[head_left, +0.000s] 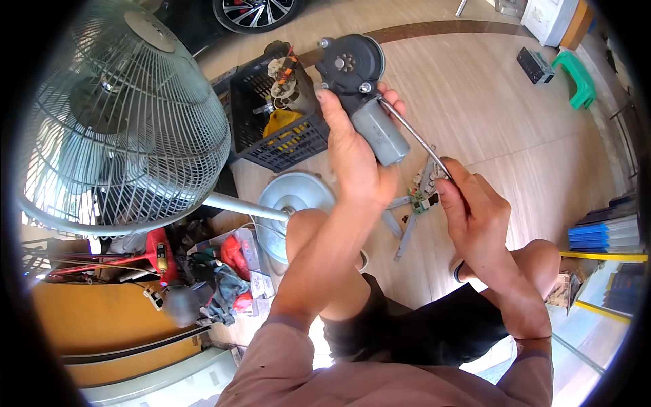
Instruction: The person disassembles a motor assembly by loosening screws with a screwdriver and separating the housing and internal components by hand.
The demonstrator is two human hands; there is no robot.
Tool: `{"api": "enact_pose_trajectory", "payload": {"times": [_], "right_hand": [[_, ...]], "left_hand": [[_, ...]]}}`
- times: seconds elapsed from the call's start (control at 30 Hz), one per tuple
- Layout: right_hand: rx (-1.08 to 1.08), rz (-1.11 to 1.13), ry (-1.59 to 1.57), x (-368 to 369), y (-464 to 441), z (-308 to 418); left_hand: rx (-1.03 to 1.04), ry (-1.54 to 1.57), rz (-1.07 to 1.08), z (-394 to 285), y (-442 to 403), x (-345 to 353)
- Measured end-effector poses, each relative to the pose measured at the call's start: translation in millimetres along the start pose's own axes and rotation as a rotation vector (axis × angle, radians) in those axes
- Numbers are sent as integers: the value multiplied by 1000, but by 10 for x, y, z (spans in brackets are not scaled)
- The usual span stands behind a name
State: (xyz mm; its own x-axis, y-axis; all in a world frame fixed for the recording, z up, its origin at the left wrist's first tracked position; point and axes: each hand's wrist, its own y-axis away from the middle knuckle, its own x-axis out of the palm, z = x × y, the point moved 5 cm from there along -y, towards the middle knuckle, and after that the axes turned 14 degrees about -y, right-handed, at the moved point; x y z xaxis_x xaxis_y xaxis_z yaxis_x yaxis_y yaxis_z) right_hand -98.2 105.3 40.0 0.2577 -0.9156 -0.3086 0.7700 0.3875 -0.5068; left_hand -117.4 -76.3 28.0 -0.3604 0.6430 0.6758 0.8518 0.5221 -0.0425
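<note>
My left hand (356, 159) is closed around an electric gear motor, its thumb along the near side and fingertips showing at the far side. The gear motor has a round black gearbox (359, 64) and a grey cylindrical housing (381, 132). In my right hand (477, 210) is a thin metal screwdriver (417, 136), its handle end hidden by the fingers. Its tip reaches the motor near a bolt (365, 87), where gearbox and housing meet; whether it touches cannot be told. Below on the floor lie metal strips (405, 237) and a small green circuit board (424, 202).
A large caged fan (122, 129) stands at left on a round base (271, 193). Behind my left hand is a black crate (288, 152) holding parts. A green stool (576, 80) and black box (535, 66) lie far right. Clutter (227, 285) fills the lower left.
</note>
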Motion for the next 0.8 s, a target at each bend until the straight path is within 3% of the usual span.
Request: {"api": "enact_pose_trajectory", "payload": {"times": [0.03, 0.13, 0.23, 0.33, 0.43, 0.53, 0.63, 0.8], "right_hand": [[-11, -7, -31, 0, -14, -29], [755, -8, -776, 11, 21, -250], [1083, 176, -1235, 54, 49, -291], [1079, 232, -1256, 51, 101, -338], [929, 177, -1003, 60, 132, -344], [-6, 22, -84, -41, 13, -169], [203, 42, -110, -46, 40, -159], [848, 96, -995, 67, 141, -352]], "left_hand": [[-8, -5, -8, 3, -10, -20], [-38, -9, -62, 14, -23, -50], [-61, -13, -86, 27, -35, -46], [-64, -26, -14, 79, -32, -73], [-67, -50, -56, 85, -11, -60], [-55, -54, -48, 93, -15, -46], [-46, -68, -18, 98, -9, -20], [-91, -46, -37, 140, -21, -52]]}}
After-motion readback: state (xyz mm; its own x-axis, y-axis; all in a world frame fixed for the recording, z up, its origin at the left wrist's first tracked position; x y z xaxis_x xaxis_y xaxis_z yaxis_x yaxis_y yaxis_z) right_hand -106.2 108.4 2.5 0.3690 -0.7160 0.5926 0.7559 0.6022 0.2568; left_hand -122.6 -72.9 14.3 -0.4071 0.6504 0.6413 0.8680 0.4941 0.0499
